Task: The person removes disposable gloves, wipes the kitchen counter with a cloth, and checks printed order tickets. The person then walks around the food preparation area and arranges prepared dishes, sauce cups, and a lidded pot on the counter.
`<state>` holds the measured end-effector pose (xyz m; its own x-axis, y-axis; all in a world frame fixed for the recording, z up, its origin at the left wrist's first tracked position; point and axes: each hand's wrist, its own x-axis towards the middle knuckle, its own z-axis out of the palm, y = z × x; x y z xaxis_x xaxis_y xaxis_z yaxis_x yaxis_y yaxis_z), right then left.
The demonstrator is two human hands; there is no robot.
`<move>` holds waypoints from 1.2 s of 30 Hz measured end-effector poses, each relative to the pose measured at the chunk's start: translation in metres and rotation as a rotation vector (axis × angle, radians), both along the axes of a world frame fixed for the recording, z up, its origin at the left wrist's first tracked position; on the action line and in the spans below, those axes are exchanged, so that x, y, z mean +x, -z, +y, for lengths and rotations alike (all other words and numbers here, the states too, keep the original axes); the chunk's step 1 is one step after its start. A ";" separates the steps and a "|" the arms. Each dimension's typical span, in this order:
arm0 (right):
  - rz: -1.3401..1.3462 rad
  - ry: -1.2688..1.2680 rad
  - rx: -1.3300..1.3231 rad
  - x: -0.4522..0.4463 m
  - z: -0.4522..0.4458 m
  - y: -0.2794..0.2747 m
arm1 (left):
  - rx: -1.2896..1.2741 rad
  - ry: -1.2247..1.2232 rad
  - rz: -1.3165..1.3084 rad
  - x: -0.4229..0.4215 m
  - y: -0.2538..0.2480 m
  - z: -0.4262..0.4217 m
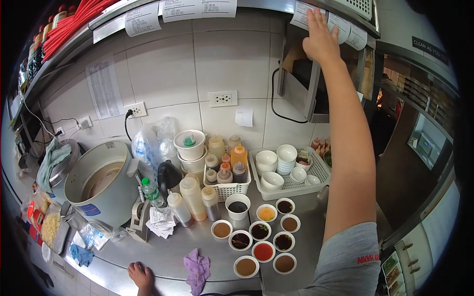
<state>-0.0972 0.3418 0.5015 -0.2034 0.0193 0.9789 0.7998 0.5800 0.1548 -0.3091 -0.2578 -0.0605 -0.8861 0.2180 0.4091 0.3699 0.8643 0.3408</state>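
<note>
My right hand [322, 42] is raised to the metal shelf edge at the upper right. Its fingers are stretched out over a printed order slip [302, 17], and more slips [356, 37] hang just beside it. My left hand [141, 276] is low at the counter's front edge, its fingers curled. A small dark patch shows between them, but I cannot make out what it is. A crumpled purple cloth [197, 270] lies to the right of that hand. Several small white cups of sauce [262, 251] stand together on the steel counter [168, 251].
Squeeze bottles [192, 198] stand behind the cups, some in a white basket [228, 189]. A tray [321, 170] holds white bowls [286, 159]. At left are a large pot [98, 172], a tape dispenser [139, 219] and a paper pile [161, 222]. More slips [142, 19] hang from the shelf.
</note>
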 end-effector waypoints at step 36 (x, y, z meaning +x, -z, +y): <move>0.017 0.018 -0.153 -0.060 -0.083 -0.008 | 0.091 -0.006 -0.038 0.006 -0.016 0.002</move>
<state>-0.1573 0.2590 0.5092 -0.1855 0.1716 0.9675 0.8122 0.5810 0.0527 -0.3029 -0.2560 -0.0450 -0.9025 0.1764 0.3928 0.3503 0.8313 0.4315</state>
